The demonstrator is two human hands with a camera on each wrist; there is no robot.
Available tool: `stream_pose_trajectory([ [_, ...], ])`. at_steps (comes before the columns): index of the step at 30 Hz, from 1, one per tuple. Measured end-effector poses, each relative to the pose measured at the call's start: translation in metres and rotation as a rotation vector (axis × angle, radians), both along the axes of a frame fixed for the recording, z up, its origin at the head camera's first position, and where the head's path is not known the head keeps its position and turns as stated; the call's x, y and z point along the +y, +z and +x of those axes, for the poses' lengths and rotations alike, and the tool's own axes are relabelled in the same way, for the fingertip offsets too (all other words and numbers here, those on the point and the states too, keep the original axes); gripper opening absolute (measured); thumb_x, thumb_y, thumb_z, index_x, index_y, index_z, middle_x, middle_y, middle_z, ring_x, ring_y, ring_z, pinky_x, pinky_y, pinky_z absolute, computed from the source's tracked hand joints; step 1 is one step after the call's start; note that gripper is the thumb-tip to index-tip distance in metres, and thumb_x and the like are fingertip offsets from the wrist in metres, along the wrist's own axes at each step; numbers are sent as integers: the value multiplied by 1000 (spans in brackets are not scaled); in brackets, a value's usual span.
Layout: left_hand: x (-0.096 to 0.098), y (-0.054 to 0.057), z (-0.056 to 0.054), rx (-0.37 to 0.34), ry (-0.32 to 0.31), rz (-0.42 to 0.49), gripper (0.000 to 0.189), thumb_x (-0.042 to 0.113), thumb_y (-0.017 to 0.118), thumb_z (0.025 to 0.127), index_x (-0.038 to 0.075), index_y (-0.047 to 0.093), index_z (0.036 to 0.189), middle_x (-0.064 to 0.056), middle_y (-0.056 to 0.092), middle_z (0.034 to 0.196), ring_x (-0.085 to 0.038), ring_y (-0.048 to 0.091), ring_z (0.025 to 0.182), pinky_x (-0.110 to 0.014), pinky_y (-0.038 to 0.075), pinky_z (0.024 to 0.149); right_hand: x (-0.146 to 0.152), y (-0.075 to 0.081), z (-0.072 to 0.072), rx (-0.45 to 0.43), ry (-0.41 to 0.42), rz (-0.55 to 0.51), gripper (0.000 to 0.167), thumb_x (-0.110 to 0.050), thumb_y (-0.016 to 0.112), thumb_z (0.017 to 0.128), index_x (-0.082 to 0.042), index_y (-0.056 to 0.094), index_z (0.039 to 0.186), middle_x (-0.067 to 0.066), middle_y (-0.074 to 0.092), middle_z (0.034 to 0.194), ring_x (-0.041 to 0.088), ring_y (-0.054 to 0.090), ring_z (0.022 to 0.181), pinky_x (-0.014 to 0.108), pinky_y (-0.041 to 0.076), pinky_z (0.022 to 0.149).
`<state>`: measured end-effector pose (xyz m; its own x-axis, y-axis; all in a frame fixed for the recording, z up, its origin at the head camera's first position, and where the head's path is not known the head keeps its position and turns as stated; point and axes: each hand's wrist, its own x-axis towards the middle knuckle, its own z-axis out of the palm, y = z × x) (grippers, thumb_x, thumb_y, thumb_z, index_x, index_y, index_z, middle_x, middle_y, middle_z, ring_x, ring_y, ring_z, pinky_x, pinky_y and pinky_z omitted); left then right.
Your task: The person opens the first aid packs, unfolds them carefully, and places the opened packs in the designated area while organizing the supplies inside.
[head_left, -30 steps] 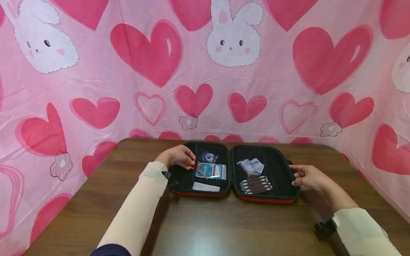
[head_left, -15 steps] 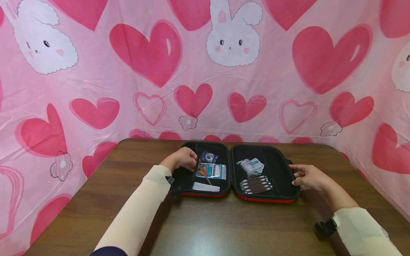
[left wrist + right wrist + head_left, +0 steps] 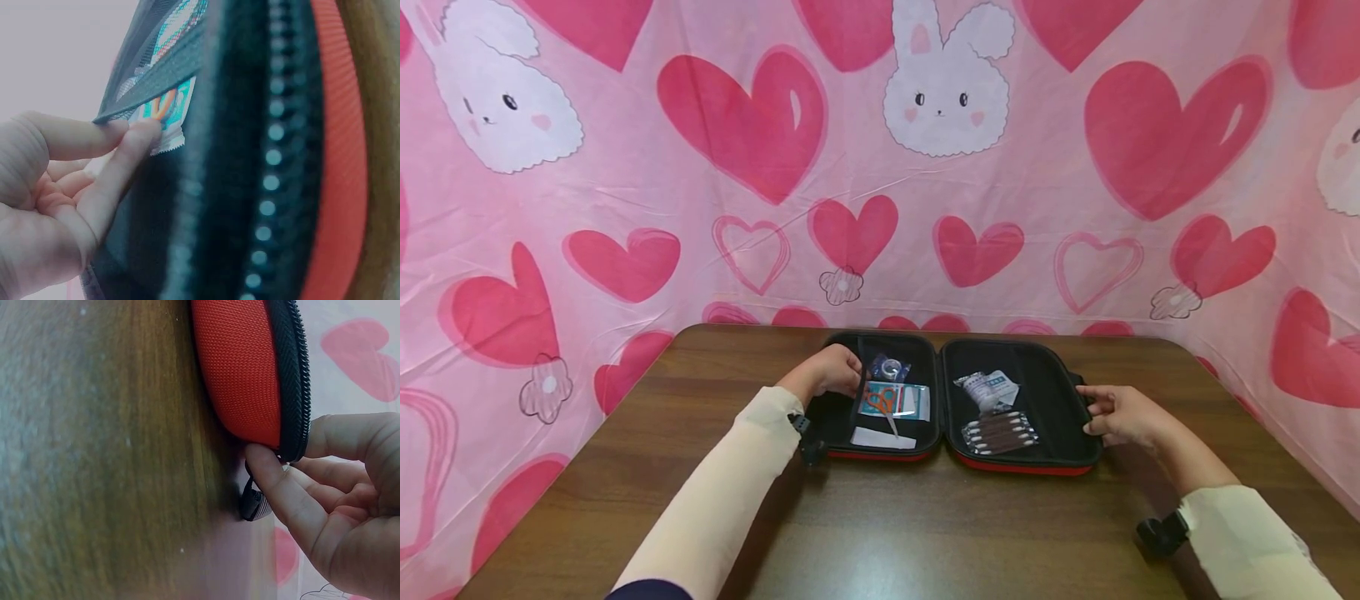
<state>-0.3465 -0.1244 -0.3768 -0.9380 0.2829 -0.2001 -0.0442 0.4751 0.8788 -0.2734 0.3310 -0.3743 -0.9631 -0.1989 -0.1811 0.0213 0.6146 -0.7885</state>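
Note:
A red zip case (image 3: 942, 408) with a black lining lies spread open on the table. My left hand (image 3: 829, 372) is at the left half, where thumb and forefinger pinch the band along the mesh pocket's edge (image 3: 153, 87). Orange-handled scissors (image 3: 882, 402) lie in that pocket over a teal-and-white packet (image 3: 913, 402), blades toward me. Between finger and thumb, the left wrist view shows the end of the band. My right hand (image 3: 1123, 415) grips the outer rim of the right half. Its thumb is below the red shell (image 3: 240, 369), its forefinger against the zip (image 3: 299, 387).
A wrapped tape roll (image 3: 891, 368) and a white strip (image 3: 883, 438) lie in the left half. The right half holds a bag of cotton swabs (image 3: 1000, 432), a rolled bandage (image 3: 980, 390) and a small white packet (image 3: 1002, 387). Behind the wooden table (image 3: 865, 525) hangs a pink curtain (image 3: 1037, 183).
My left hand has let go of the scissors' handles and now holds the pocket's edge. The scissors have slid slightly right and toward me. My right hand stays at the rim.

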Motion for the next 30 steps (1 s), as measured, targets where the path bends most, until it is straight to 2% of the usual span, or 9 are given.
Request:
stream_pose_trajectory([
  [8, -4, 5, 7, -44, 23, -5, 13, -18, 58, 83, -16, 67, 92, -13, 66, 77, -18, 62, 63, -38, 60, 70, -2, -1, 2, 4, 1, -7, 75, 6, 71, 81, 15, 29, 143, 19, 53, 102, 23, 56, 85, 42, 59, 73],
  [16, -13, 17, 20, -39, 41, -25, 22, -12, 64, 85, -15, 63, 107, -17, 67, 77, -20, 65, 62, -38, 60, 67, -6, 0, 4, 67, 2, 96, 68, 5, 72, 82, 16, 36, 139, 31, 58, 110, 28, 61, 88, 42, 59, 71],
  [22, -25, 25, 29, 7, 21, -19, 24, -7, 63, 89, -13, 64, 111, -17, 68, 83, -21, 66, 68, -39, 60, 70, -8, 0, 12, 171, 11, 121, 60, 2, 73, 83, 17, 44, 133, 36, 58, 114, 34, 64, 94, 40, 59, 69],
  [27, -41, 33, 39, 89, -30, -20, 25, -2, 63, 91, -11, 64, 114, -18, 69, 91, -24, 67, 77, -39, 59, 73, -10, 8, 16, 256, -16, 131, 53, 1, 70, 85, 16, 48, 131, 36, 58, 117, 38, 63, 98, 36, 59, 68],
  [30, -50, 35, 44, 141, -30, -23, 27, 1, 65, 90, -11, 64, 115, -21, 68, 96, -27, 68, 80, -38, 59, 74, -11, 11, 19, 297, -29, 152, 50, -3, 70, 86, 14, 51, 129, 34, 60, 117, 39, 63, 100, 36, 59, 70],
])
